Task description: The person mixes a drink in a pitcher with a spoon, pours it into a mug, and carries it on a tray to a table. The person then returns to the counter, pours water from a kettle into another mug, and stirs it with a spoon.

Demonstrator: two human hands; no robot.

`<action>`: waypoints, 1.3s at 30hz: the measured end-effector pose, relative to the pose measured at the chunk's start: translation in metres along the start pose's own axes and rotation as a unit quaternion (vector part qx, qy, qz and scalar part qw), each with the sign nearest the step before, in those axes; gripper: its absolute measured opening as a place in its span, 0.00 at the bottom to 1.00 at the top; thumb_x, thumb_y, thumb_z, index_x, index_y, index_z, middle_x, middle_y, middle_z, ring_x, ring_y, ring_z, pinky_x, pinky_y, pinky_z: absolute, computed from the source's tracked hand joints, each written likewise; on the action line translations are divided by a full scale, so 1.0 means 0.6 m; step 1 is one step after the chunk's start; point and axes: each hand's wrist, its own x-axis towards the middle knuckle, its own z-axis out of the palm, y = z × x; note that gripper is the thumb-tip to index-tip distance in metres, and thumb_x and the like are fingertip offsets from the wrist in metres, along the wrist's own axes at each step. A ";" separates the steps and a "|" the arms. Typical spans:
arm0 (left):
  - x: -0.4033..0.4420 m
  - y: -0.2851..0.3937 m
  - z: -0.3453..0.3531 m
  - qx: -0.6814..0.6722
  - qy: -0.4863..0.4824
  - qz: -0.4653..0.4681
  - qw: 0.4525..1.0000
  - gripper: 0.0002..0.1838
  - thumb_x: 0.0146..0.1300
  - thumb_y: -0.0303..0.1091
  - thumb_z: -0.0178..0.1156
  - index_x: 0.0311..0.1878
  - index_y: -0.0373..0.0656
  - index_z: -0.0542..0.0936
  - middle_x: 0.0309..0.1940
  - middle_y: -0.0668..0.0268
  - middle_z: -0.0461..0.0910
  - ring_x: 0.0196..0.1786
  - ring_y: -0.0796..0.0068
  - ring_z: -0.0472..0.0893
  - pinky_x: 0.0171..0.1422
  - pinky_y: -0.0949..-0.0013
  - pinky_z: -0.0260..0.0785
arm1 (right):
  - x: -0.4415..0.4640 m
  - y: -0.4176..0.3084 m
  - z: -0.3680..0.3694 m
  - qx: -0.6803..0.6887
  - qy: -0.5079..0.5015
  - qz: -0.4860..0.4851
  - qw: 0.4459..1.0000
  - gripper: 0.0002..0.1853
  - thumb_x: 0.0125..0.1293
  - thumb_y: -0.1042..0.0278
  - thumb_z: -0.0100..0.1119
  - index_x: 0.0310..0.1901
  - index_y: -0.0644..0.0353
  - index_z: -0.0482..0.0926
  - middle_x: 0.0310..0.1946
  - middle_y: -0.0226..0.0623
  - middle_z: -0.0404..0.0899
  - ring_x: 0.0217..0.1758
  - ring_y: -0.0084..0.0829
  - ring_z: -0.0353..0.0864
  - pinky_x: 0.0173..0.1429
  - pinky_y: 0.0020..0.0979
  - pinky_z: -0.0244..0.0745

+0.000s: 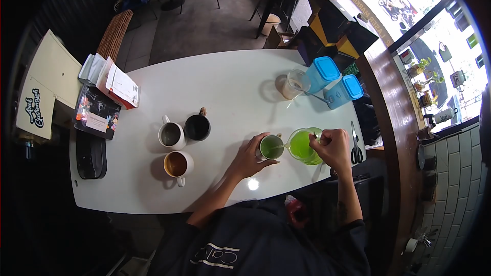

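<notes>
We judge the step in hand to be the pour: green liquid [300,144] is directed from a clear jug [306,160] into the receiving mug [270,139]. The left grip [250,153] grasps the mug by its side, fingers and thumb spread around the wall, the mug upright near the front edge of the white surface [225,92]. The right grip [333,145] is closed on the far side of the jug, at what we take to be the handle, which the hand hides; the jug is tilted, its spout at the mug's rim. A white mug [171,127], a black mug [198,121] and a mug of brown liquid [187,160] stand to the left, apart from the work. In our judgement, the next move calls for a steady mug, a controlled tilt and a watch on the fill level; at the desired level, we level the jug promptly to prevent drips.
</notes>
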 end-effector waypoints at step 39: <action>0.001 -0.008 0.004 -0.011 -0.001 0.002 1.000 0.47 0.51 0.45 0.81 0.71 0.45 0.66 0.62 0.56 0.79 0.61 0.52 0.80 0.64 0.54 0.74 | -0.104 0.162 0.177 0.219 0.129 0.137 0.958 0.22 0.64 0.65 0.69 0.17 0.68 0.74 0.12 0.24 0.64 0.20 0.14 0.60 0.23 0.29 0.53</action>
